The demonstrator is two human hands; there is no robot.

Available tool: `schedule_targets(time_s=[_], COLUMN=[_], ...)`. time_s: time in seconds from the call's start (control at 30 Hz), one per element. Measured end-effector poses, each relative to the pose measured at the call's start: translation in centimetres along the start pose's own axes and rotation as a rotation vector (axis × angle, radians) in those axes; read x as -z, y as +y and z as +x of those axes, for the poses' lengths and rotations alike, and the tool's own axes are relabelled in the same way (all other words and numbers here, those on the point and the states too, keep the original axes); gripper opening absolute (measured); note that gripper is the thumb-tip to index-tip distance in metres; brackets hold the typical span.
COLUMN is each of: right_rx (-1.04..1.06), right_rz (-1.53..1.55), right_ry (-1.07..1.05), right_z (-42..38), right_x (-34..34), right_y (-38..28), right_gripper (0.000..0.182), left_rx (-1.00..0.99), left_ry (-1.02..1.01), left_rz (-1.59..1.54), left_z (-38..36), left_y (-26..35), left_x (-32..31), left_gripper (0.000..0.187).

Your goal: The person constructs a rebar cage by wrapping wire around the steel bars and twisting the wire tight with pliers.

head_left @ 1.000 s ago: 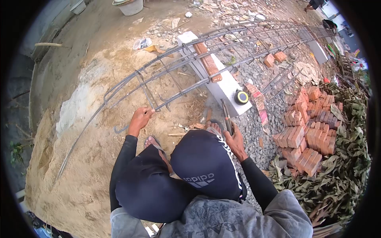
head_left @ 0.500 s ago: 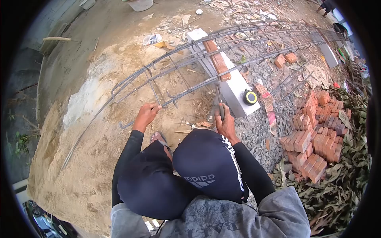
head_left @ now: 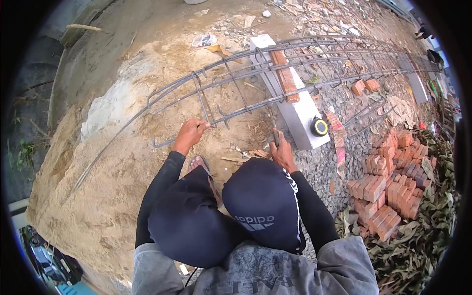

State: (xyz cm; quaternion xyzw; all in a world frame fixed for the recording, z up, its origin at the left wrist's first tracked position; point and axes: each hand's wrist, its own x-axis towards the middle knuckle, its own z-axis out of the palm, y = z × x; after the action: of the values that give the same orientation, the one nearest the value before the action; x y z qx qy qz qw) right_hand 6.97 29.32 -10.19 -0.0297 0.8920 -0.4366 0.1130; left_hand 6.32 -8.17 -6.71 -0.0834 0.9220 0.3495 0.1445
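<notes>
A long cage of steel reinforcing bars [head_left: 231, 114] reaches from in front of my knees to the far right. My left hand [head_left: 191, 135] is closed at its near end, thumb and fingertips pinching at the lower corner of a thin rebar stirrup [head_left: 202, 101]. My right hand [head_left: 283, 151] is wrapped around the dark grip of a slim tool with a thin metal shaft [head_left: 272, 118]. The shaft points up toward the cage's nearest bar; the tool's exact kind cannot be made out. A brick-coloured strip [head_left: 285, 78] lies across a white block [head_left: 313, 141] beneath the cage.
A black and yellow tape measure [head_left: 319, 127] sits on the white block's near end. Stacked red bricks [head_left: 388, 189] and dry leaves [head_left: 423, 236] are at the right. A sand mound [head_left: 98, 187] spreads out on the left. Farther along, another white block [head_left: 417, 87] props the cage.
The view has turned slightly, so the cage and blocks appear shifted rightward. My left hand keeps its pinch at the stirrup, and my right hand still grips the slim tool.
</notes>
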Motion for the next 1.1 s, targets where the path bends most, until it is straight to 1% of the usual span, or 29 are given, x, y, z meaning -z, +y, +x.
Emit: schedule_targets(time_s=[0.03,0.13,0.17,0.23,0.27,0.3,0.33,0.4,0.43,0.47,0.5,0.6,0.67,0.7,0.77,0.87,0.9,1.0,1.1], right_rx=[0.047,0.131,0.007,0.032,0.047,-0.065,-0.053,-0.024,-0.078,-0.086,-0.093,-0.171,-0.029,0.041,0.167,0.268,0.215,0.297,0.401], right_rz=[0.044,0.147,0.186,0.158,0.148,0.107,0.134,0.181,0.262,0.270,0.222,0.087,0.120,0.124,0.133,0.049,0.013,-0.061,-0.155], right_ry=[0.016,0.208,0.224,0.242,0.250,0.081,0.117,0.181,0.210,0.239,0.211,0.017,0.061,0.086,0.112,-0.013,-0.100,-0.208,-0.335], right_z=[0.1,-1.1,-1.5,-0.8,-0.3,0.3,0.0,-1.2,-2.0,-1.7,-1.6,-0.8,-1.0,-0.7,-1.7,-0.6,-0.1,1.1,2.9], right_x=[0.3,1.2,1.4,-0.3,-1.2,-1.3,-0.9,0.0,0.3,0.3,-0.8,-1.6,-2.2,-1.4,-0.2,1.0,1.2,1.7,3.6], right_y=[-0.6,-2.5,-3.1,-1.4,-0.2,0.7,0.3,-2.2,-3.8,-4.2,-3.5,-0.9,-0.2,-1.0,-2.5,-3.3,-3.4,-4.6,-9.7], right_gripper=[0.043,0.042,0.043,0.042,0.042,0.042,0.042,0.042,0.041,0.042,0.043,0.047,0.048,0.046,0.043,0.037,0.035,0.045,0.057], left_rx=[0.013,-0.142,-0.087,0.013,-0.011,-0.035,-0.065,-0.050,-0.187,-0.196,-0.197,-0.212,-0.215,-0.188,-0.147,-0.108,-0.104,-0.152,-0.120], left_ry=[0.006,0.184,0.129,0.021,0.036,0.054,0.075,0.082,0.243,0.227,0.201,0.132,0.159,0.174,0.149,0.127,0.128,0.154,0.181], left_rz=[0.006,0.036,0.028,0.019,0.034,0.048,0.062,0.063,0.118,0.097,0.074,0.008,0.057,-0.012,-0.046,-0.064,-0.062,-0.006,-0.009], left_z=[0.1,-0.5,-0.4,0.0,-0.2,-0.5,-0.5,-0.3,-0.2,0.4,0.2,0.5,0.4,-0.1,-0.2,-0.5,-0.3,-0.4,-1.4], left_y=[0.2,0.4,0.4,0.6,0.8,1.1,1.3,0.3,-2.0,-2.0,-1.8,-0.9,-0.9,0.0,0.6,0.2,0.1,0.4,1.8], left_x=[0.2,-0.3,-0.4,0.1,0.3,0.4,0.5,-0.1,-1.5,-1.4,-1.3,-1.1,-0.8,-0.7,-0.3,-0.6,-0.5,-0.5,-0.4], left_gripper=[0.038,0.037,0.037,0.036,0.036,0.036,0.037,0.036,0.035,0.034,0.032,0.029,0.031,0.032,0.033,0.035,0.035,0.035,0.035])
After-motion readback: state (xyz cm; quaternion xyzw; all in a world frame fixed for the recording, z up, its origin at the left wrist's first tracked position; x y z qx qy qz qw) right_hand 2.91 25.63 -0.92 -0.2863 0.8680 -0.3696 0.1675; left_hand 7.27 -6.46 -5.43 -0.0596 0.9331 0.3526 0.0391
